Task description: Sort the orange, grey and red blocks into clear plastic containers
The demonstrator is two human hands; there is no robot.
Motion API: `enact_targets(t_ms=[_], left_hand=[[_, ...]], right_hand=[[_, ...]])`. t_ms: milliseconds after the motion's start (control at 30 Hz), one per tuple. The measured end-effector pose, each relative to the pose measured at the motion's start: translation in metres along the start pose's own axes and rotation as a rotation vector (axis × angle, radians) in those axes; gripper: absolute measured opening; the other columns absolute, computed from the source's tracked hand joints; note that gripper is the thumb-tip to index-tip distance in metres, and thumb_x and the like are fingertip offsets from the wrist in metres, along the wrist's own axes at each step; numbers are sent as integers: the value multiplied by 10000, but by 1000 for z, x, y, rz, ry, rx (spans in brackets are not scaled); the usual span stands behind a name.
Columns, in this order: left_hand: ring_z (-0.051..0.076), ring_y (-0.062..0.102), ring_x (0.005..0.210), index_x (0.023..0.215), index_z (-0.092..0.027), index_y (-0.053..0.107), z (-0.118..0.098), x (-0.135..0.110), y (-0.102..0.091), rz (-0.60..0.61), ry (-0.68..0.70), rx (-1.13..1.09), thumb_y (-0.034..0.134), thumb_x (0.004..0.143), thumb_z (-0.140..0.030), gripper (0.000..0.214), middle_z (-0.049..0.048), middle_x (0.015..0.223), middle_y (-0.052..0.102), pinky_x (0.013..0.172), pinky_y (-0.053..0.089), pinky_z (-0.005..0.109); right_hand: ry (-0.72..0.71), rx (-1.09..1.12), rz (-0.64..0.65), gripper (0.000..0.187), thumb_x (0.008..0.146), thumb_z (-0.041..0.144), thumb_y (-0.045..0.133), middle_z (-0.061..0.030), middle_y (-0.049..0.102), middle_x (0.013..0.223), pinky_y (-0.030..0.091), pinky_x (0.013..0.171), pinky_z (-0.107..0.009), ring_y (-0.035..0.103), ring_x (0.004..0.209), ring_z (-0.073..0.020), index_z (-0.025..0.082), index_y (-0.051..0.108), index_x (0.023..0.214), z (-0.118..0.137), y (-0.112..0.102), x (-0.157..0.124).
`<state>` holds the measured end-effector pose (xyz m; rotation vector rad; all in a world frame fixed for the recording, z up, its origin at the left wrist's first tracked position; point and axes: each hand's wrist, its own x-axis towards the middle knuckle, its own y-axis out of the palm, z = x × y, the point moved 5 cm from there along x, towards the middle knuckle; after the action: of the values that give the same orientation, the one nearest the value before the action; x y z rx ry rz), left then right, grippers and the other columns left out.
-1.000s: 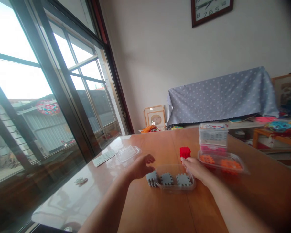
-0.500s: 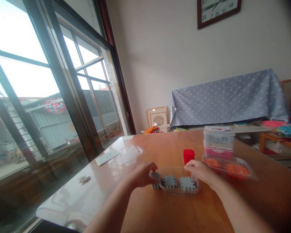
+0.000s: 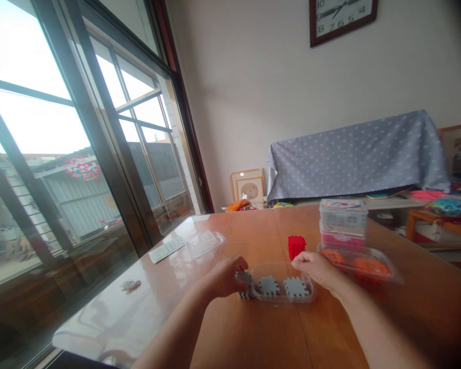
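While on grey tiles (image 3: 245, 285), left fingers (image 3: 238, 265) pinching; right fingers (image 3: 298, 260) together by red cube (image 3: 296, 247)

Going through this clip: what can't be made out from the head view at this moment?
All in the head view:
- Left hand covers the top of the end grey block, so any grip cannot be told.
- Right hand hides the lower corner of the red block.
- Wall clock is cut off by the top edge.
- Stacked box label is too small to read.
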<state>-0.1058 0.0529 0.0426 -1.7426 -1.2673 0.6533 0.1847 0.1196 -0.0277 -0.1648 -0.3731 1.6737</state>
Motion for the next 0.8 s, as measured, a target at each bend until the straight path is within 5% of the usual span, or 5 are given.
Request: enact_targets(t_ms=[167,333,800], left_hand=[[213,679,900,1068,-198,627,0,2,-10,-62,-10,21,699,724,-168,353,54,1011,718,780,546,309],[228,664,998,1106,-211,647,2,6,-12,-67,14,81,672,710,-133,404,63,1114,705,858,543,320],[188,642,895,1010,-173,670,36,23,-8,-196,-77,75,554,754,-52,306,59,1004,700,814,527,301]], right_hand=[[15,-49,-32,272,748,453,613,17,568,613,334,603,-273,484,632,-159,189,612,682,8,-2,-5],[29,-69,-28,276,749,466,606,12,574,613,346,606,-275,504,638,-170,200,602,674,12,-3,-7],[4,-128,-27,274,795,463,570,20,537,627,320,583,-271,480,640,-169,206,596,705,-2,0,0]])
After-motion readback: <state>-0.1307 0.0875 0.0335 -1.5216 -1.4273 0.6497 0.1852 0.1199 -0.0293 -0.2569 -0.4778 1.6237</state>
